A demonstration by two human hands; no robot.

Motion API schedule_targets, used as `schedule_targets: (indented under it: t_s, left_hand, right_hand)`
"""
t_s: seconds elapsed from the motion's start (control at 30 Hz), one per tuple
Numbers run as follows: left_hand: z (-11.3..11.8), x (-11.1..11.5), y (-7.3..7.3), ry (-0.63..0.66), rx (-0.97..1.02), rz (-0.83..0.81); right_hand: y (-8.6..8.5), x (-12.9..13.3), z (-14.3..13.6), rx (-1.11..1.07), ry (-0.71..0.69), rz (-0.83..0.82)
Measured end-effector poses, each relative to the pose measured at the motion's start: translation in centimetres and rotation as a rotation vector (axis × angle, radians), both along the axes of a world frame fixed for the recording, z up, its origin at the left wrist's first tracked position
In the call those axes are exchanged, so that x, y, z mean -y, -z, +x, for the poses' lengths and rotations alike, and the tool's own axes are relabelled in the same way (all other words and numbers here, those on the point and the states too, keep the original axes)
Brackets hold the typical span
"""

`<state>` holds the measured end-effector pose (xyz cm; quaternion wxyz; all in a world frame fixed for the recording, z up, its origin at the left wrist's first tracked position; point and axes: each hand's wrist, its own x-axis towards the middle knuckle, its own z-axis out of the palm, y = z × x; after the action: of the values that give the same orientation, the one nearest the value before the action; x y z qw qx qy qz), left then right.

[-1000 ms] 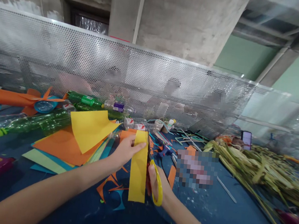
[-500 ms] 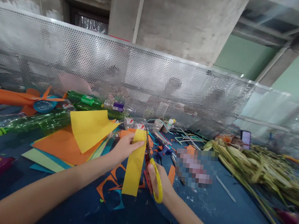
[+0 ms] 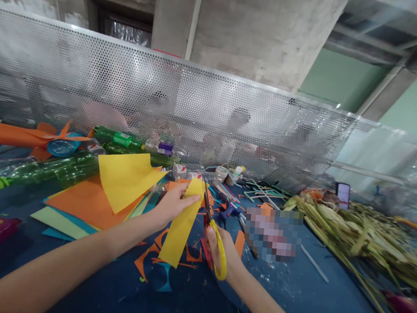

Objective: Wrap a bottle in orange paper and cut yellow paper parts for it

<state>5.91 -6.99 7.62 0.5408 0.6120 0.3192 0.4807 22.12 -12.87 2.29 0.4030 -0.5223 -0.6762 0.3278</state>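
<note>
A strip of yellow paper (image 3: 180, 232) hangs from my left hand (image 3: 172, 203), pinched near its top between thumb and fingers; its lower end tilts to the left. My right hand (image 3: 220, 246) is closed round the yellow handles of a pair of scissors (image 3: 223, 254). Their dark blades point up and away, close by the strip's upper right edge; I cannot tell whether they touch it. Under the strip lie orange paper scraps (image 3: 142, 263) and a blue scrap (image 3: 166, 278). To the left, a larger yellow sheet (image 3: 127, 178) rests on stacked orange, green and blue sheets (image 3: 82, 201).
Green plastic bottles (image 3: 59, 169) and an orange paper piece with fins (image 3: 18, 136) lie at the left. Dry corn husks (image 3: 334, 227) and a phone (image 3: 343, 195) are at the right. Straws (image 3: 264, 194) lie at the back before a perforated metal screen (image 3: 206, 102).
The yellow strip has swung, its lower end moving left and its right edge drawing away from the scissors. My right hand and the scissors have hardly moved.
</note>
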Motion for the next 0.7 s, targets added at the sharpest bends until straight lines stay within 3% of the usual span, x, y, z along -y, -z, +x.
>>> schedule_targets:
  t_s: [0.2,0.4,0.63,0.7]
  left_hand:
    - [-0.1,-0.4,0.2,-0.035,-0.062,0.061]
    - [-0.8,-1.1,0.1,-0.160,-0.191,0.171]
    - [-1.9,-2.3,0.1,-0.217,-0.330,0.291]
    - [-1.8,-2.2,0.1,-0.328,-0.400,0.392]
  right_hand:
    - [-0.2,0.0,0.0,0.030,0.017,0.004]
    - [-0.8,-0.1,0.3,0.106,0.033,0.040]
    - [-0.1,-0.6,0.5,0.070,0.058,0.017]
    - [0.1,-0.7,0.5,0.047,0.054,-0.010]
